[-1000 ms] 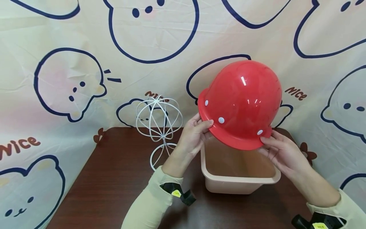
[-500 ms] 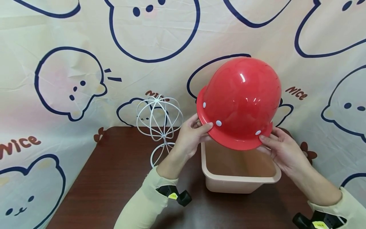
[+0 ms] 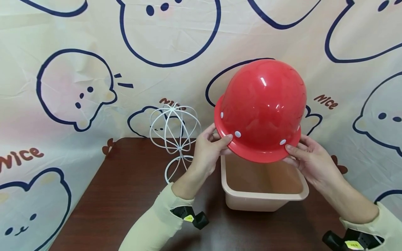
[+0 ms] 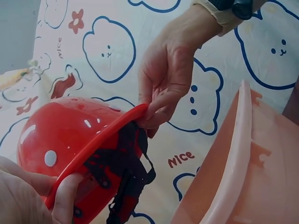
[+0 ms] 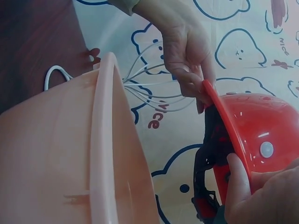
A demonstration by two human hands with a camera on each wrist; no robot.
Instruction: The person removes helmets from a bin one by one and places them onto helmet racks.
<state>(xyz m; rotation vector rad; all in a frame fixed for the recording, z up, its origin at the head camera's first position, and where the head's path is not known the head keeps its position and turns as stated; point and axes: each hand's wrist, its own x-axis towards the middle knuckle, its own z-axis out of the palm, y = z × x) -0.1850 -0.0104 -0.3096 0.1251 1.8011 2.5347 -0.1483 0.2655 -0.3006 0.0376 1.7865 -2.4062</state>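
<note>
A red hard hat with white round rivets is held up above a beige plastic bin. On its left, my left hand pinches the brim between thumb and fingers. At the right edge of the brim, my right hand grips it the same way. Black straps of the inner harness show under the shell in the left wrist view. The hat is tilted, its dome toward the backdrop, and it hangs apart from the bin's rim.
A white wire stand with a round cage top stands left of the bin on the dark brown table. Behind the table hangs a backdrop printed with cartoon bears. The bin's inside shows no objects where visible.
The hard hat has risen slightly and shifted a little left, tilting somewhat, with both hands keeping hold of its brim. My left forearm has moved left. The bin and wire stand stay put.
</note>
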